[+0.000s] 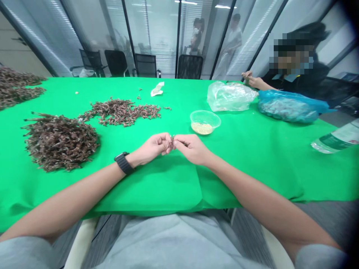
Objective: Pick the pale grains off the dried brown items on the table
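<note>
From here I see both hands brought together just above the middle of the table (179, 186), which is covered in bright green cloth. The fingers (167, 141) of my left hand (151, 148) and right hand (191, 148) are pinched closed, with their tips meeting on a small brown dried sprig (172, 141); it is too small to make out in detail. A black watch (123, 163) sits on my left wrist. To the left of the hands lies a dense heap of dried sprigs (60, 142), with a looser spread (120, 112) beyond it and more (17, 87) at the far left edge. Ahead and right of the hands stands a clear plastic tub (204, 121) holding pale seeds (202, 128). Farther right are a clear plastic bag (230, 96), a full blue plastic bag (288, 106) and a water bottle (333, 138) lying on its side. A co-worker's hands (251, 79) are at the far edge, beside the clear bag.
</note>
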`<state>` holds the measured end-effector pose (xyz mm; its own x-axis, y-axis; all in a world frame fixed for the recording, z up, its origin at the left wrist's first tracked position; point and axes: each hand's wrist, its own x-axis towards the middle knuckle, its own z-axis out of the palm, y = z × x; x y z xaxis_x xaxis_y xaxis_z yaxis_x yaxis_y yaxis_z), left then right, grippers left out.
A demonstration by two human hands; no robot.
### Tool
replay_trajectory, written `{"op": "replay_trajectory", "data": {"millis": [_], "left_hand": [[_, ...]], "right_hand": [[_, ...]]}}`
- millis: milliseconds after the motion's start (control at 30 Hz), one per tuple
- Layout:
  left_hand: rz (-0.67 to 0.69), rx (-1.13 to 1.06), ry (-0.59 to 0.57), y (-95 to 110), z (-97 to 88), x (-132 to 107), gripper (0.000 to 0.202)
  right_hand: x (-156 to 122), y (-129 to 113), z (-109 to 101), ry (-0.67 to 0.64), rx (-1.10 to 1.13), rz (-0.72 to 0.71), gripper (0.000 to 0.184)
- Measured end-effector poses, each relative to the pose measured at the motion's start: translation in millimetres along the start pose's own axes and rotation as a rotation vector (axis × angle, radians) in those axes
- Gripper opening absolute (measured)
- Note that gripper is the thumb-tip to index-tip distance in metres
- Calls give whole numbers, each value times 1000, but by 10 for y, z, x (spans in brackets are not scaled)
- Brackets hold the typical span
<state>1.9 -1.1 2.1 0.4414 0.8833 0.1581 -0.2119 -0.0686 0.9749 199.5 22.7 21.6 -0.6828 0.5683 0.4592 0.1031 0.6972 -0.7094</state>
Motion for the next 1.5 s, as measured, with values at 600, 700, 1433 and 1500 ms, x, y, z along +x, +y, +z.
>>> {"op": "replay_trajectory", "data": {"millis": [600,700,1433,1500], "left_hand": [[-45,-86,25,3,29,-2,40],[-49,-63,14,3,26,-4,39],[-82,-49,56,35,41,-1,37],[-85,-51,55,30,42,-1,35]], "right_hand": [[-3,-20,-23,-14,-11,-2,32],[-6,-14,-18,-18,-22,10,32],[-6,-43,-14,-28,48,22,32],[-6,-44,-14,-31,44,31,32]]}}
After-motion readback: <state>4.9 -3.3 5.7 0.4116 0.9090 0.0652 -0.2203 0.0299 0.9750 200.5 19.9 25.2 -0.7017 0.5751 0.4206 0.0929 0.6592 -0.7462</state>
